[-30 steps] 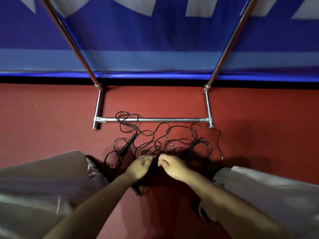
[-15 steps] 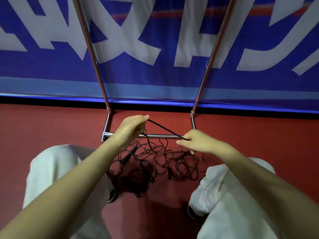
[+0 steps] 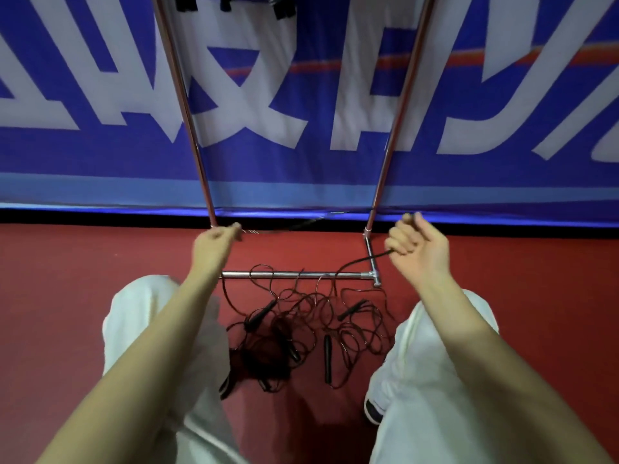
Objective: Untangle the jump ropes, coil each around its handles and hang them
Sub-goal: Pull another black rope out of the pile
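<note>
I judge the task to be at an early stage: untangling is under way, and no coiling is visible among the ropes on the floor. The tangled pile of thin black jump ropes (image 3: pixel 301 326) lies at lower centre of the frame on the dark red floor (image 3: pixel 83 262), between my two knees in pale trousers (image 3: pixel 140 316), just in front of the chrome base bar of the metal rack (image 3: pixel 294 273), with some loops crossing that bar. At least four black cylindrical handles (image 3: pixel 327 358) lie loose in the pile, so I estimate two or more ropes remain knotted together. My left hand (image 3: pixel 216 241), at centre left, is clenched around one end of a single stretched black cord (image 3: pixel 294 226); its fingers are curled over the grip point. My right hand (image 3: pixel 415 244), at centre right, has its fingers curled round the same cord, which exits below the hand and trails down to the pile. The span between the two hands is blurred but appears taut. At the top edge of the frame, dark items (image 3: pixel 279 6) hang on or near the rack; I cannot tell whether these are ropes already hung. Remaining work: free each rope, wrap it around its handles and hang it. Writing: the blue wall banner (image 3: pixel 100 162) across the upper half carries large white characters, cropped by the frame; I cannot read them, and no brand or label is legible elsewhere.
</note>
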Motion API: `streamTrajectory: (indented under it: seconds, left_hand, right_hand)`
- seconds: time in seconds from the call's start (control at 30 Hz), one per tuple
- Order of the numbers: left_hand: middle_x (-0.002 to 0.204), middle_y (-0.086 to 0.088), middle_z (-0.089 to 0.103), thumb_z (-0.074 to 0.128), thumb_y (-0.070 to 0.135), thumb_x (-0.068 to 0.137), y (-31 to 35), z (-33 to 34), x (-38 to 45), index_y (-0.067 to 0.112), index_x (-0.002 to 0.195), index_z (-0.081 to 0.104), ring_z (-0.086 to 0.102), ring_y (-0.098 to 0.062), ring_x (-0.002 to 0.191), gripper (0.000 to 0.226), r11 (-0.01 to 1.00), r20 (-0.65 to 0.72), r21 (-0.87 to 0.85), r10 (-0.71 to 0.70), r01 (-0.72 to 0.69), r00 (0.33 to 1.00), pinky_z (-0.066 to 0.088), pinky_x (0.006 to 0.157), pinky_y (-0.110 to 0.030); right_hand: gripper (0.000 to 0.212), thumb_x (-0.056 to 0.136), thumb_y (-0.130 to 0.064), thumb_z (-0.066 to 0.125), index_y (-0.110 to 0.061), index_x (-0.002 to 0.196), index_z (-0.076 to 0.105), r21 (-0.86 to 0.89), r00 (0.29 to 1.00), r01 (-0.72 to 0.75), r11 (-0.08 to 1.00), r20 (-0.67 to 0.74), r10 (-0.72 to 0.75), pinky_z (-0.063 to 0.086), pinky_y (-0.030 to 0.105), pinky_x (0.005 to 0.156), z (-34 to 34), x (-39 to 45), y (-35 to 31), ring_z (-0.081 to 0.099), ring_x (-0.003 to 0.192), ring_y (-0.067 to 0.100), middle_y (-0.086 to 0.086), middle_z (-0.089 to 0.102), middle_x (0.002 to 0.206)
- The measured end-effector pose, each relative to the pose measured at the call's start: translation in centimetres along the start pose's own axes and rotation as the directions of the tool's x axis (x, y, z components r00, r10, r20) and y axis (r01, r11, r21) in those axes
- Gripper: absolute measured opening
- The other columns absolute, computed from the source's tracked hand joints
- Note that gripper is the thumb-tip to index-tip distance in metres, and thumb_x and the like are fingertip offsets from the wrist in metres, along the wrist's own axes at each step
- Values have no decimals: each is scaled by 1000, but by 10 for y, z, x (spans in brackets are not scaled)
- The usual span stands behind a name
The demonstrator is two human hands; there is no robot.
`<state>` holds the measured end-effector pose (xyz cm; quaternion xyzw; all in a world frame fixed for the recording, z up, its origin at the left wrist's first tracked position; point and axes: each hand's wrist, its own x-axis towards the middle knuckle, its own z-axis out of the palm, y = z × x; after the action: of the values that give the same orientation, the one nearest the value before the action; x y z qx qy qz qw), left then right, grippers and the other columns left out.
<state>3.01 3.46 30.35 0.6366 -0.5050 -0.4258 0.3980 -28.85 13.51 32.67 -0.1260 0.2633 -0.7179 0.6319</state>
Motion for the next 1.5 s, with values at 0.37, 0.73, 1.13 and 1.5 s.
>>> streamTrajectory:
  seconds: [0.37, 0.73, 1.13, 1.5]
  left_hand:
    - [118, 13, 63, 21, 40, 108, 6, 63, -55, 28, 121, 67, 54, -7, 106, 50, 983, 559, -26, 166, -183, 813, 39, 86, -21]
    - [45, 14, 24, 40, 30, 105, 10, 58, -35, 24, 68, 40, 18, -2, 37, 37, 704, 464, -590, -106, 396, 880, 10, 42, -19]
    - [45, 10, 42, 53, 27, 87, -13, -18, 8, 18, 58, 54, 32, -12, 49, 30, 899, -235, -431, -192, 75, 953, 25, 52, -29]
    - [111, -1, 60, 39, 39, 98, -14, 39, -35, 18, 125, 68, 58, -20, 107, 45, 844, 331, 333, 312, -420, 890, 39, 84, -25]
  right_hand:
    - [27, 99, -19, 52, -16, 82, 73, -986, 997, 75, 148, 78, 15, 25, 19, 46, 15, -15, 56, 25, 43, 4, -13, 28, 44]
    - [45, 89, -42, 63, -17, 56, 46, -950, 885, -23, -312, -164, 435, 37, 23, 52, -16, -12, 68, 40, 43, 13, -1, 47, 48]
    - [25, 94, -23, 59, -16, 72, 51, -902, 915, -401, 158, -386, 117, 40, 23, 45, -80, 10, 19, 36, 34, 7, -7, 36, 43]
    - [20, 96, -5, 46, -5, 80, 58, -704, 999, 23, 710, -3, -35, 11, 17, 39, 6, -22, 14, 24, 38, 3, -5, 35, 50]
